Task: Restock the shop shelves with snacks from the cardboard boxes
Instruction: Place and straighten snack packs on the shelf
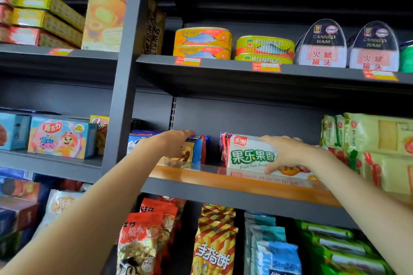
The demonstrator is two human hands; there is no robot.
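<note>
On middle dark-grey metal shelf (234,192): left hand (176,143) fingers curled over blue snack packets (197,152); right hand (288,154) clamped on white "Fruit Fun" biscuit pack (248,154), standing upright.

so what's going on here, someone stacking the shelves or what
Yes, a person is stocking a middle shelf in a shop. Their right hand grips a white pack of fruit biscuits with green lettering, standing at the shelf front. Their left hand reaches over a blue snack pack further left on the same shelf, fingers curled on its top. There is a gap between the two packs. Fish tins and canned ham sit on the shelf above.
</note>
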